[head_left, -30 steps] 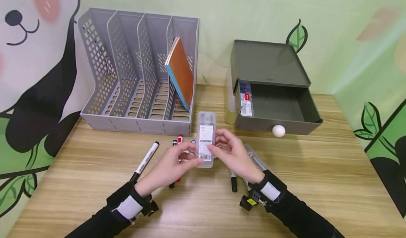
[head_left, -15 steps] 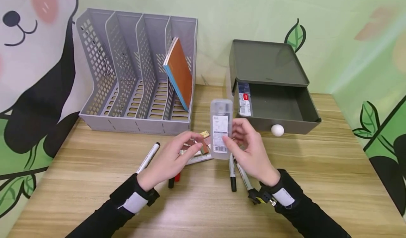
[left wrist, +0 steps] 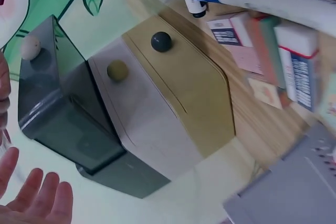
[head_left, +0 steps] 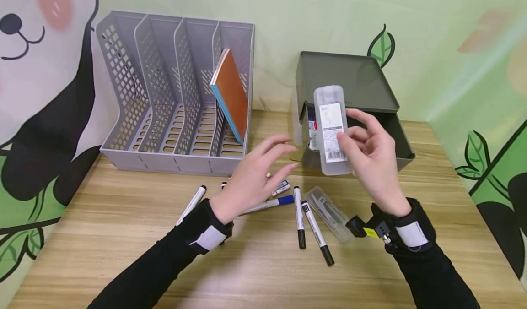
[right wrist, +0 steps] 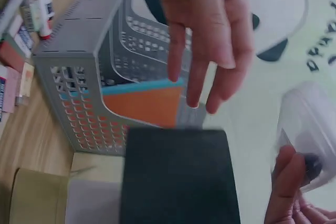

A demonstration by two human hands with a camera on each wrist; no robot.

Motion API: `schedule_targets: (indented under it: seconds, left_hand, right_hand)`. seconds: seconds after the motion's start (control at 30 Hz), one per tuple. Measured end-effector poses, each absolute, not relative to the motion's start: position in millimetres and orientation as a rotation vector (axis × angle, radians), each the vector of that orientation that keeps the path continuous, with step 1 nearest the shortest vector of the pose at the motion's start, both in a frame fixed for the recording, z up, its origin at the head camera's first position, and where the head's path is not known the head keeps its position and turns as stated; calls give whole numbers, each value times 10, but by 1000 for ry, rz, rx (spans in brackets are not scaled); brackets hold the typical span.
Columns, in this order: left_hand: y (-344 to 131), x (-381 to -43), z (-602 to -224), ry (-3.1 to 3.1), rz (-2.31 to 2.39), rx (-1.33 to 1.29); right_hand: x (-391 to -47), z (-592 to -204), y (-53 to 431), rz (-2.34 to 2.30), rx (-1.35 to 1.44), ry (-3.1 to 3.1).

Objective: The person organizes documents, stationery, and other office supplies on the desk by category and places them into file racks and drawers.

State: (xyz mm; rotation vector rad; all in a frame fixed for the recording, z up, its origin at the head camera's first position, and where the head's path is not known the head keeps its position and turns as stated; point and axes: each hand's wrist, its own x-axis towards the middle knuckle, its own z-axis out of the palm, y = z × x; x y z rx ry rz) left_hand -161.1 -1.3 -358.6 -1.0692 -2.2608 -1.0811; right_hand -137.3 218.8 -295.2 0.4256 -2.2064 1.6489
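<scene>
My right hand (head_left: 370, 162) grips a translucent plastic case (head_left: 331, 130) with a white barcode label, thumb on the front. In the head view, the case overlaps the pulled-out top drawer (head_left: 405, 160) of the dark drawer unit (head_left: 350, 78). The right wrist view has the case (right wrist: 310, 124) at its right edge, with some small dark content at its lower end. My left hand (head_left: 255, 174) holds nothing, its fingers spread and pointing toward the drawer unit. A packet with a red mark (head_left: 313, 132) lies inside the drawer at its left, partly hidden by the case.
A grey file rack (head_left: 177, 160) stands at the back left, an orange notebook (head_left: 233, 98) leaning in its rightmost slot. Several markers, such as one with a blue cap (head_left: 267, 203), lie on the table near a second clear case (head_left: 329, 215) and several erasers (left wrist: 296, 66).
My left hand has let go of the case and moved right and up with fingers extended. My right hand has carried the case right and up, from the middle of the table to the drawer.
</scene>
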Motion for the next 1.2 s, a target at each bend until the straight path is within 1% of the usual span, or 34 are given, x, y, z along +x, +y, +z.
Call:
schedule_targets:
  seconds: [0.3, 0.47, 0.67, 1.03, 1.2]
  left_hand:
    - [269, -1790, -3549, -2194, -1012, -1156]
    - [334, -1862, -3594, -2217, -982, -1158]
    - [356, -1883, -3627, -2223, -949, -1158]
    - [363, -1873, -3621, -2243, -915, -1150]
    - [363, -1871, -3625, -2245, -917, -1151]
  right_hand:
    - [-1527, -2864, 2428, 1556, 298, -2429]
    - [-1576, -2834, 2542, 1537, 364, -2607]
    - [-1636, -2772, 2630, 1527, 382, -2737]
    - [-1748, -2785, 2693, 1598, 250, -2812]
    - [-1800, -2824, 2706, 1522, 296, -2887]
